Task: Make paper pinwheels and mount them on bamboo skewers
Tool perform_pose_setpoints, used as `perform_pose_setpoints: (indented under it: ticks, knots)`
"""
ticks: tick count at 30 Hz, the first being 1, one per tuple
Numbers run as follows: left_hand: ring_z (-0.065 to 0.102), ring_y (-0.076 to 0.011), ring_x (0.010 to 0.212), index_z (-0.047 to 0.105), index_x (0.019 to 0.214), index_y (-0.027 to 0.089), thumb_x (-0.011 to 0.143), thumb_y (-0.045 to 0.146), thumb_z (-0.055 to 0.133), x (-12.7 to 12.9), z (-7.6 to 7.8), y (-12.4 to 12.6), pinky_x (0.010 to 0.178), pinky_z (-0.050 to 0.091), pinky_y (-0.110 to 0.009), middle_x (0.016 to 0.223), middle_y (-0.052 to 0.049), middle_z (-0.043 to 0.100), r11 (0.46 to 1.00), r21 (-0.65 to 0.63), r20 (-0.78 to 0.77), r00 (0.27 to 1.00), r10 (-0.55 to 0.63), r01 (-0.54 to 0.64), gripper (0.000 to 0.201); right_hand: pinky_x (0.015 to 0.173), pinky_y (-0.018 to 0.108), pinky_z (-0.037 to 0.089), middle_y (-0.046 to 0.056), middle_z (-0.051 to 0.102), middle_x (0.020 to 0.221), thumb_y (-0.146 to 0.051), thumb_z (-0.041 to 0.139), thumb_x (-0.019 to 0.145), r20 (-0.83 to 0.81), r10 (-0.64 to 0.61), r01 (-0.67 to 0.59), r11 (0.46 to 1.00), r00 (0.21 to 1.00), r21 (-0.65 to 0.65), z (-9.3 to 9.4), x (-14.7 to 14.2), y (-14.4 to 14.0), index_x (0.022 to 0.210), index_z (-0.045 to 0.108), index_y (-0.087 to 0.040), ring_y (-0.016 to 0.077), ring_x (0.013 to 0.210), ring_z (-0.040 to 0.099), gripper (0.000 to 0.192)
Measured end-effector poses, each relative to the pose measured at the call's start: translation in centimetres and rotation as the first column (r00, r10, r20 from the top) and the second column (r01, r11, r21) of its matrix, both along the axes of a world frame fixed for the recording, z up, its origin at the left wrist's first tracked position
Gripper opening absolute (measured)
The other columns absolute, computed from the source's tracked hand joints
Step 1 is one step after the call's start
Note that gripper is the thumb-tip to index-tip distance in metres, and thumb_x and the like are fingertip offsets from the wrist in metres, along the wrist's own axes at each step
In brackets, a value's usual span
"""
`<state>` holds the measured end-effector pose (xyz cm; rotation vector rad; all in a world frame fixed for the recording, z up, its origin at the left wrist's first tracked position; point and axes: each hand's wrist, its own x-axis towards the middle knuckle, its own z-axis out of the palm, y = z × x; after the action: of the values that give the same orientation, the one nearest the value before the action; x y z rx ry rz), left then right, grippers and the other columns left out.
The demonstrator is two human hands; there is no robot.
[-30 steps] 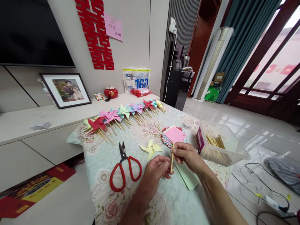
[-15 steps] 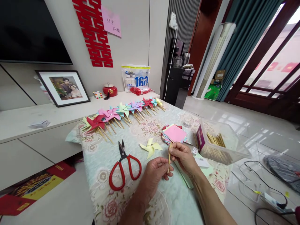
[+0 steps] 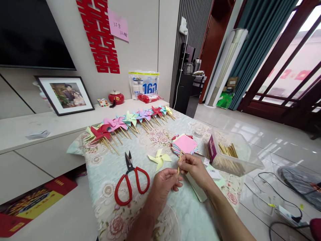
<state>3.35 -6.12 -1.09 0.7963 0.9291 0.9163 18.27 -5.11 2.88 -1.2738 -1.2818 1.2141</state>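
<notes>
Floral cloth point(image 3: 140, 140) covers the worktable beside a white wall cabinet. Both hands meet over its near middle, each pinched on one thin wooden stick point(image 3: 179, 162): the right hand point(image 3: 194, 168) grips it near the top, the left hand point(image 3: 165, 182) closes on its lower end. Pale, slender and nearly upright, the stick stands just right of a yellow pinwheel point(image 3: 159, 158). Red scissors point(image 3: 131, 179) lie left of the stick; a stack of coloured paper squares point(image 3: 185, 144) lies just behind it.
</notes>
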Motion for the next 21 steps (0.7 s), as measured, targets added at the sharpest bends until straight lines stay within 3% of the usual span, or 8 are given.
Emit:
perform_pose_setpoints:
  ticks: [2, 4, 5, 6, 8, 10, 15, 21]
  knots:
    - [0.067, -0.0153, 0.062, 0.065, 0.092, 0.012, 0.061, 0.04, 0.082, 0.1, 0.1, -0.1, 0.055, 0.046, -0.025, 0.083, -0.008, 0.075, 1.0, -0.011, -0.018, 1.0, -0.009, 0.009, 0.045, 0.054, 0.025, 0.04, -0.003, 0.057, 0.055, -0.034, 0.064, 0.076, 0.155, -0.068, 0.058, 0.996, 0.986, 0.064, 1.8, 1.1, 0.4, 0.068, 0.054, -0.02, 0.0127, 0.051, 0.052, 0.019]
    - [0.066, -0.0147, 0.063, 0.066, 0.094, 0.012, 0.062, 0.037, 0.081, 0.1, 0.1, -0.1, 0.055, 0.046, -0.025, 0.084, -0.008, 0.073, 1.0, -0.014, -0.05, 0.998, -0.024, 0.023, 0.043, 0.056, 0.026, 0.041, 0.0, 0.063, 0.063, -0.033, 0.059, 0.08, 0.393, -0.169, 0.123, 0.983, 0.904, 0.138, 4.2, 2.9, 1.3, 0.072, 0.055, -0.02, 0.0144, 0.056, 0.057, 0.016]
    - [0.065, -0.0144, 0.062, 0.066, 0.094, 0.012, 0.063, 0.034, 0.081, 0.1, 0.1, -0.1, 0.054, 0.046, -0.024, 0.081, -0.006, 0.072, 0.999, -0.011, -0.066, 0.997, -0.032, 0.032, 0.041, 0.058, 0.026, 0.041, 0.001, 0.066, 0.067, -0.031, 0.057, 0.082, 0.563, -0.223, 0.148, 0.973, 0.796, 0.176, 5.6, 3.9, 1.9, 0.078, 0.059, -0.02, 0.016, 0.061, 0.061, 0.013]
    - [0.065, -0.0141, 0.061, 0.066, 0.093, 0.011, 0.063, 0.032, 0.08, 0.1, 0.0, -0.1, 0.053, 0.045, -0.024, 0.078, -0.005, 0.07, 0.999, -0.01, -0.081, 0.996, -0.042, 0.042, 0.039, 0.06, 0.026, 0.041, 0.003, 0.07, 0.075, -0.029, 0.056, 0.084, 0.732, -0.251, 0.158, 0.968, 0.633, 0.196, 6.8, 4.9, 2.7, 0.088, 0.063, -0.019, 0.0177, 0.068, 0.064, 0.013]
    - [0.063, -0.0138, 0.06, 0.066, 0.091, 0.011, 0.064, 0.029, 0.078, 0.1, -0.1, -0.1, 0.052, 0.044, -0.024, 0.073, -0.004, 0.068, 0.998, -0.004, -0.099, 0.993, -0.06, 0.06, 0.035, 0.065, 0.026, 0.043, 0.006, 0.075, 0.091, -0.027, 0.055, 0.086, 0.948, -0.196, 0.185, 0.971, 0.251, 0.151, 8.8, 6.7, 4.5, 0.102, 0.067, -0.02, 0.02, 0.081, 0.068, 0.021]
    - [0.063, -0.0135, 0.06, 0.066, 0.091, 0.011, 0.064, 0.028, 0.076, 0.2, -0.3, 0.0, 0.051, 0.043, -0.023, 0.074, -0.004, 0.069, 0.998, -0.001, -0.106, 0.992, -0.067, 0.068, 0.034, 0.07, 0.028, 0.044, 0.011, 0.076, 0.1, -0.023, 0.058, 0.084, 0.979, -0.154, 0.215, 0.969, 0.137, 0.122, 9.6, 8.1, 6.2, 0.103, 0.07, -0.018, 0.0245, 0.092, 0.069, 0.023]
    - [0.063, -0.0133, 0.06, 0.065, 0.092, 0.011, 0.063, 0.031, 0.075, 0.2, -0.7, 0.2, 0.051, 0.044, -0.024, 0.079, -0.006, 0.07, 0.997, 0.004, -0.09, 0.993, -0.075, 0.076, 0.036, 0.073, 0.035, 0.048, 0.024, 0.073, 0.105, -0.014, 0.064, 0.076, 0.998, -0.061, 0.297, 0.953, 0.007, 0.056, 8.7, 9.3, 8.4, 0.099, 0.075, -0.01, 0.0349, 0.098, 0.07, 0.026]
    - [0.063, -0.0133, 0.061, 0.065, 0.093, 0.011, 0.064, 0.03, 0.073, 0.1, -0.8, 0.3, 0.052, 0.045, -0.024, 0.082, -0.007, 0.071, 0.996, 0.01, -0.098, 0.992, -0.082, 0.084, 0.035, 0.076, 0.037, 0.05, 0.022, 0.071, 0.113, -0.027, 0.054, 0.086, 0.992, -0.111, 0.339, 0.932, -0.058, 0.124, 9.7, 11.5, 8.2, 0.114, 0.071, -0.013, 0.0358, 0.105, 0.068, 0.035]
